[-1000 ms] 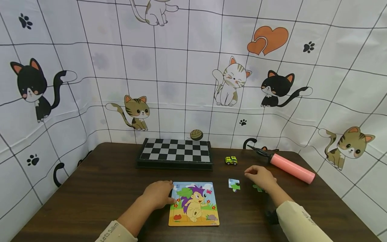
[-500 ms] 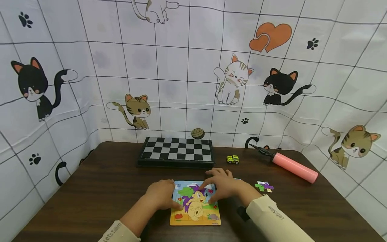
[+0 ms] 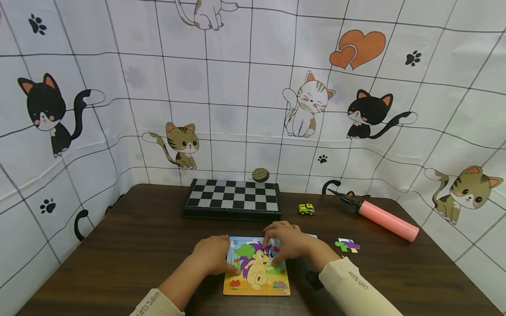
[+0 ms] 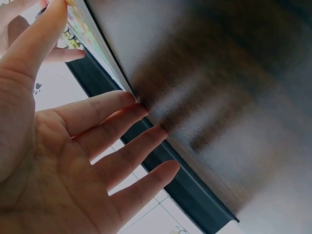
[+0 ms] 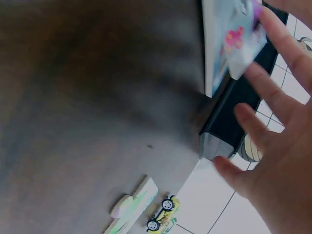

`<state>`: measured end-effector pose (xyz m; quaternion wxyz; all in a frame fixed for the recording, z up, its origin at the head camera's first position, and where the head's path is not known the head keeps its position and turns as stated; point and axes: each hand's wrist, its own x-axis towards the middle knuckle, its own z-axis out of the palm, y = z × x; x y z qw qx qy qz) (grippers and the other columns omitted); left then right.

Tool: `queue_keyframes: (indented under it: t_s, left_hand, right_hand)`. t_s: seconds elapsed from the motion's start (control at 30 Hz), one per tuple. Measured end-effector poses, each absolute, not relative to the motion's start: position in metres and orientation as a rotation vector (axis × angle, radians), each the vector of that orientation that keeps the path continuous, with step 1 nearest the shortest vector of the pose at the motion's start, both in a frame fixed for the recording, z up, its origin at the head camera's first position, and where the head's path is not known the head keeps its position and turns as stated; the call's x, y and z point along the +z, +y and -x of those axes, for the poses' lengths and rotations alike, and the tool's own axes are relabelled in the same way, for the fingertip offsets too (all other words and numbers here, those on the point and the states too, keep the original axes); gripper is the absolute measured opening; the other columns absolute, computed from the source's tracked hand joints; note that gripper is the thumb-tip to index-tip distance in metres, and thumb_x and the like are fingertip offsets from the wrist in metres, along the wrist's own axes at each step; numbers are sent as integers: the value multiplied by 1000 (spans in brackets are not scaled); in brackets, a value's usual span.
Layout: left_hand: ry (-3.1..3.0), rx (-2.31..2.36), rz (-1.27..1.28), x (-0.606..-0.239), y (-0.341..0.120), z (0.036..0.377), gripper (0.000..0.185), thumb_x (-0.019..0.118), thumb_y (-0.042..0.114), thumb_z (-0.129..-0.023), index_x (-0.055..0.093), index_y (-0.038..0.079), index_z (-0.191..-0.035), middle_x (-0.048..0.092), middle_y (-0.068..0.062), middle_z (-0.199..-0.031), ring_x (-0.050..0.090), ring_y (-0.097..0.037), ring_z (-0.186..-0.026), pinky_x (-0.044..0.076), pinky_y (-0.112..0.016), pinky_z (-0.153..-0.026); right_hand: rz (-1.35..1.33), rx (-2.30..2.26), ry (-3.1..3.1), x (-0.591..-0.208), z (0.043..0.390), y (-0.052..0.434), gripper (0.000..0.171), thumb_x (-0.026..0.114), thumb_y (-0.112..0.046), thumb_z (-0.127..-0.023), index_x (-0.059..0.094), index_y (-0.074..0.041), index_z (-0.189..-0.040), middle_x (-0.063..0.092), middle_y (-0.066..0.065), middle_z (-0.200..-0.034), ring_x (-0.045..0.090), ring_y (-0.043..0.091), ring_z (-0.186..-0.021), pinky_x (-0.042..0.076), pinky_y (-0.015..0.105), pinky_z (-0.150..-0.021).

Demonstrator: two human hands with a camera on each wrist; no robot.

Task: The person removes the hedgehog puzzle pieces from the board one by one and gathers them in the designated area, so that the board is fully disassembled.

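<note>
A square hedgehog jigsaw puzzle (image 3: pixel 261 287) lies on the table before me. My left hand (image 3: pixel 211 254) rests at its left edge, thumb on the picture and straight fingers along the side, as the left wrist view shows. At the upper right, my right hand (image 3: pixel 290 241) pinches a puzzle piece (image 5: pixel 242 61) with a pink butterfly on it. One corner of that piece is raised above the puzzle in the right wrist view. Part of the puzzle's right side is hidden by this hand. A loose puzzle piece (image 3: pixel 348 245) in green and purple lies to the right.
Behind the puzzle is a black-framed chessboard (image 3: pixel 233 197). A small yellow-green toy car (image 3: pixel 306 209) stands right of it, and a pink hand pump (image 3: pixel 389 220) lies farther right. Another loose piece (image 3: pixel 312 236) is mostly covered by the right arm.
From beside the loose pieces on the right, my right hand has moved left onto the puzzle's upper right part and taken hold of a piece there. The left hand stays at the left edge.
</note>
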<state>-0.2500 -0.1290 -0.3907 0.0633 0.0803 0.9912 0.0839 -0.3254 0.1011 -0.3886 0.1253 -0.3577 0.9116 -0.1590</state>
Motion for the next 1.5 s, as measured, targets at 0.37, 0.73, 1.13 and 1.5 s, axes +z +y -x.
queue_keyframes:
  t_s: [0.37, 0.73, 1.13, 1.5]
  left_hand:
    - [2984, 255, -228, -390, -129, 252, 82, 85, 54, -70, 64, -1, -127, 58, -16, -137, 53, -38, -126, 43, -56, -103]
    - [2980, 278, -224, -394, -131, 253, 82, 85, 53, -70, 64, -1, -127, 58, -16, -137, 52, -38, -127, 43, -57, -103]
    - [2986, 288, -212, -392, -134, 253, 82, 86, 53, -69, 64, -1, -127, 58, -17, -137, 52, -39, -126, 43, -58, -103]
    - [2977, 296, -214, -392, -131, 253, 82, 86, 52, -68, 64, -1, -126, 58, -17, -136, 52, -39, -126, 43, -59, -102]
  right_hand:
    - [1032, -716, 2695, -392, 320, 103, 31, 79, -22, -87, 65, -21, -114, 65, -4, -114, 59, 20, -111, 38, 54, -103]
    - [707, -1290, 2382, -394, 330, 120, 22, 58, -20, -101, 70, -3, -110, 66, 5, -108, 60, 19, -95, 57, 39, -85]
    - [4, -1613, 2375, -392, 351, 249, 40, 52, -20, -101, 59, 10, -126, 63, 10, -103, 55, 13, -80, 50, 25, -65]
    - [-36, -926, 2990, -402, 358, 334, 33, 53, -22, -94, 70, 5, -84, 60, 1, -72, 53, 18, -68, 44, 31, -62]
